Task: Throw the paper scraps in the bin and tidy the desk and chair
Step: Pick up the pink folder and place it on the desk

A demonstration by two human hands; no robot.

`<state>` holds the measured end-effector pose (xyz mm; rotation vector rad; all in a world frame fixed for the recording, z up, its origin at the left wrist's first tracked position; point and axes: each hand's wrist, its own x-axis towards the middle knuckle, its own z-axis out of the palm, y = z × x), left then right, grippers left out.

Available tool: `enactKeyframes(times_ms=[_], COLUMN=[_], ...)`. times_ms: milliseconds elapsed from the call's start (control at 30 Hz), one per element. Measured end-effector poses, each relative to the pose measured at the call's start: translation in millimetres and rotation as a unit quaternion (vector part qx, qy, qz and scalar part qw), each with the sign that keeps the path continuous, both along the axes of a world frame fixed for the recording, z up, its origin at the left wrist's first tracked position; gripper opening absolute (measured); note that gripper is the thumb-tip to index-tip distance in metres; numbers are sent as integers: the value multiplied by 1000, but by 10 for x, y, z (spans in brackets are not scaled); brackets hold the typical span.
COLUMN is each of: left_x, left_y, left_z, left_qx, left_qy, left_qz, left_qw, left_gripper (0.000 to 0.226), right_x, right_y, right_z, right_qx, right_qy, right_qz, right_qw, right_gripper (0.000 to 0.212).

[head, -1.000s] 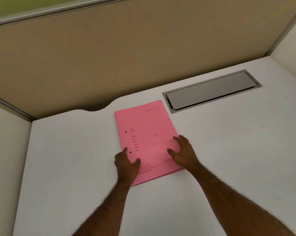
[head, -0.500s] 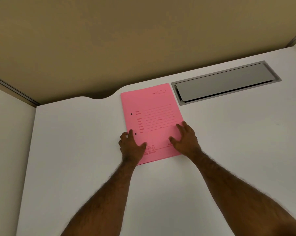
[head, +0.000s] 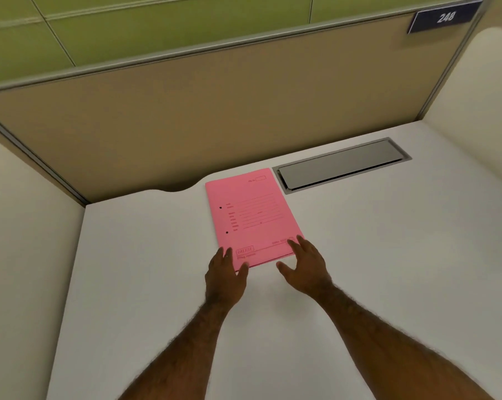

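A pink paper folder (head: 251, 215) lies flat on the white desk (head: 374, 269), its far edge close to the back partition. My left hand (head: 225, 274) rests at the folder's near left corner, fingers spread, fingertips just touching its edge. At the near right corner is my right hand (head: 304, 265), fingers apart, fingertips on the folder's edge. Neither hand grips anything. No paper scraps, bin or chair are in view.
A grey metal cable hatch (head: 340, 166) is set into the desk right of the folder. A beige partition (head: 215, 111) closes the back, with a dark number plate (head: 444, 17) at its top right. White side panels (head: 19, 226) flank the desk.
Both hands have slid back off the folder toward its near edge. The folder has ended up farther back, next to the hatch. The view has tilted up and now shows the partition's top.
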<state>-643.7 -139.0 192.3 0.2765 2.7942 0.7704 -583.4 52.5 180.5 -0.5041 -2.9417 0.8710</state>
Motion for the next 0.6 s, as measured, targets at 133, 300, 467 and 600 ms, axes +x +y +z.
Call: enactKeyframes(times_ms=[133,300,467,600], left_x=[433,1000,1661,2241], left_y=[-103,-339,-767,-1119], left_z=[85,117,145,193], left_qx=[-45,-63,-79,-82], left_qy=[51,40,43,55], left_qz=[-52,-65,-81,-91], left_qw=[996,995,993,991], left_gripper=[57,64,66,65], right_x=[424,990,1726,2404], right_y=[-107,-305,-677,-990], right_z=[150,208,252,286], right_qx=[5,3,12,23], right_qy=[17,-31,-7,-5], right_qz=[-13,-40,-49,-57], right_qw=[1000,999,999,998], right_gripper=[70,73,72,73])
